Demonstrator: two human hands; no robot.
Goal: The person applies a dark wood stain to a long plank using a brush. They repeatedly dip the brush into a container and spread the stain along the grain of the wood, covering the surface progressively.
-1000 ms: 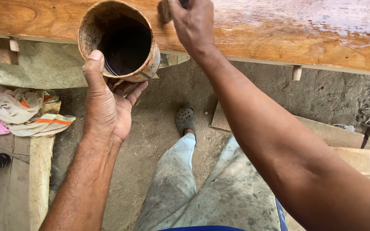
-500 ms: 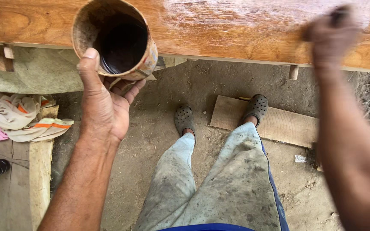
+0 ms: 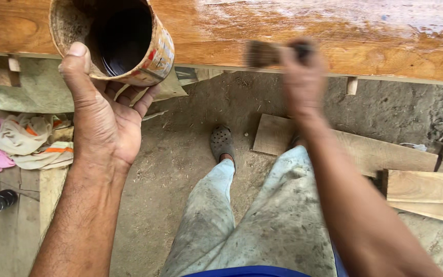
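Brush (image 3: 263, 53), blurred, sits clenched in the right hand (image 3: 303, 77) at the near edge of the glossy plank (image 3: 334, 31), bristles pointing left toward the open can (image 3: 129, 41) wrapped in the left hand (image 3: 101, 113), far-left.

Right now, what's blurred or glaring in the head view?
Head view: the right hand and its brush are motion-blurred; the left hand and the tin can are sharp; pale glare streaks the wet varnished plank; soft daylight, no hard shadows.
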